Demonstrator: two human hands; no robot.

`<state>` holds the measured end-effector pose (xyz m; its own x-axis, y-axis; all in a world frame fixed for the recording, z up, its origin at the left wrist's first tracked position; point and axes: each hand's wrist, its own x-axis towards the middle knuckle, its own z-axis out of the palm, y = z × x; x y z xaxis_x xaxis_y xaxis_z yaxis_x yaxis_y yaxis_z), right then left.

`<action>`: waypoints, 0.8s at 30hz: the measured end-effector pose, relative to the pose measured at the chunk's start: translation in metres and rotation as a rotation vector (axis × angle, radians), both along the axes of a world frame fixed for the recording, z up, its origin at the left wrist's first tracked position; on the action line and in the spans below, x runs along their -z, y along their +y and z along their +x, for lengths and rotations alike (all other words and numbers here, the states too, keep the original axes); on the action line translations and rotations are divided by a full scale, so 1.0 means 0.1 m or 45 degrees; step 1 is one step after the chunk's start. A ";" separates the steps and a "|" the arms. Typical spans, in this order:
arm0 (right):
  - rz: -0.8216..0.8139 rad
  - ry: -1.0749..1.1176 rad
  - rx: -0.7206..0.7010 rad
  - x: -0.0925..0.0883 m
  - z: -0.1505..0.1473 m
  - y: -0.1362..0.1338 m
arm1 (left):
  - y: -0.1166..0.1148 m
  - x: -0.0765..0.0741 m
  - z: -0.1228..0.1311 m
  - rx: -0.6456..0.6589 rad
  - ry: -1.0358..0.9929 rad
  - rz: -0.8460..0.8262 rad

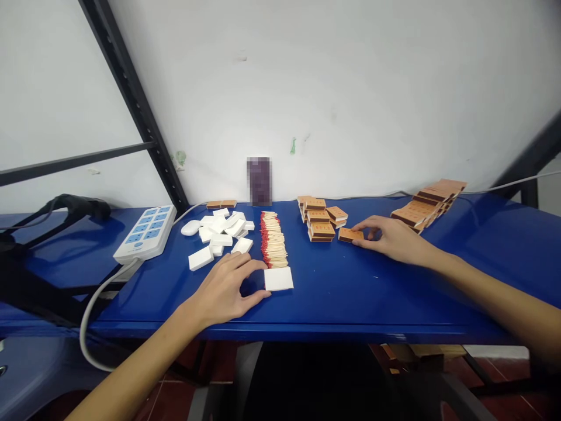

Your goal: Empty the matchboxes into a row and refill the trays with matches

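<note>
A white matchbox tray (pixel 279 279) lies at the near end of a row of red-tipped matches (pixel 274 240). My left hand (pixel 228 286) grips its left end between thumb and forefinger; whether it holds anything inside cannot be seen. On the right, my right hand (pixel 385 237) pinches an orange-brown matchbox (pixel 347 234) at its right end, with the box resting on the blue table. Just left of that box stand several stacked matchboxes (pixel 319 217). A loose pile of white matchbox trays (pixel 222 227) spreads beyond my left hand.
Flat matchbox sleeves (pixel 432 202) lean in a stack beyond my right hand. A power strip (pixel 146 233) and a small white case (pixel 190 227) sit at the left. A blurred dark rectangle (pixel 260 181) stands against the wall. The blue table's (pixel 333 304) front edge runs near my body.
</note>
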<state>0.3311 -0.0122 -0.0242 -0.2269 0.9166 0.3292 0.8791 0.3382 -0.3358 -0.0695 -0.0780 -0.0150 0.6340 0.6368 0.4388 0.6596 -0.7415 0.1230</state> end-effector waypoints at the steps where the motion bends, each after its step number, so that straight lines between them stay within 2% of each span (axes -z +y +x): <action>1: 0.007 -0.004 -0.004 0.00 -0.02 0.02 | 0.00 0.00 0.00 0.004 -0.001 0.006; 6: 0.005 -0.069 0.057 0.00 -0.12 0.15 | -0.02 0.01 -0.01 0.026 0.041 0.087; 10: 0.047 -0.113 0.037 0.01 -0.17 0.31 | -0.04 0.01 -0.01 0.014 0.048 0.110; 14: 0.101 -0.169 0.008 -0.09 -0.15 0.29 | -0.04 0.00 -0.01 0.004 0.054 0.123; 17: 0.209 -0.266 0.117 -0.25 -0.03 0.12 | -0.04 -0.01 -0.01 0.017 0.070 0.156; 20: 0.338 -0.573 0.323 -0.35 0.19 -0.05 | -0.04 -0.01 -0.02 0.038 0.091 0.194; 24: 0.256 -0.864 0.515 -0.28 0.47 -0.15 | -0.04 0.00 -0.02 0.042 0.102 0.215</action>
<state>0.3778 -0.0274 0.0040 -0.0999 0.9085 0.4058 0.9364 -0.0521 0.3471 -0.0713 -0.0823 -0.0145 0.6906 0.5366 0.4849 0.6373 -0.7684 -0.0575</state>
